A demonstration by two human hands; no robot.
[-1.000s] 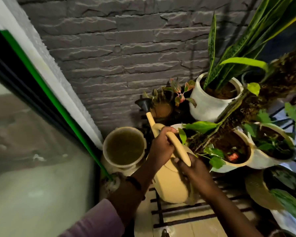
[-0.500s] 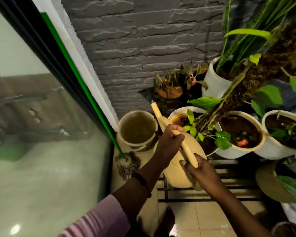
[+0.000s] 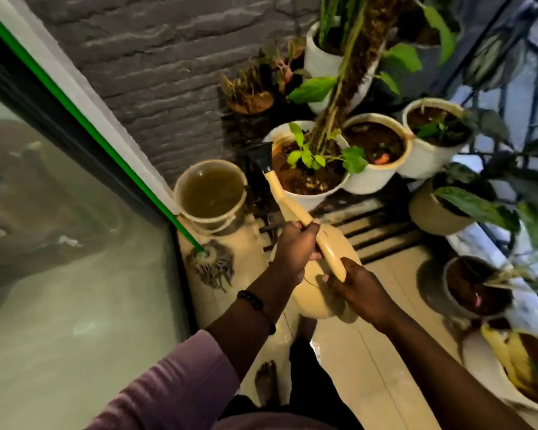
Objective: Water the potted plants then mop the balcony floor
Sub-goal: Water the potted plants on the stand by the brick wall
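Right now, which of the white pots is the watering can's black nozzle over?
The front white pot nearest the bucket, with small green leaves and a mossy pole. The nozzle sits at its left rim; the other white pots lie farther right or behind.

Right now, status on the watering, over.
Left hand and right hand both grip the watering can. Black rose over the nearest white pot's rim. Mop leaning by the bucket, untouched.

A cream watering can (image 3: 319, 283), tilted, is gripped by its long handle, its black-tipped spout (image 3: 263, 156) reaching away from the fingers (image 3: 308, 228) over the soil of a white potted plant (image 3: 308, 169).
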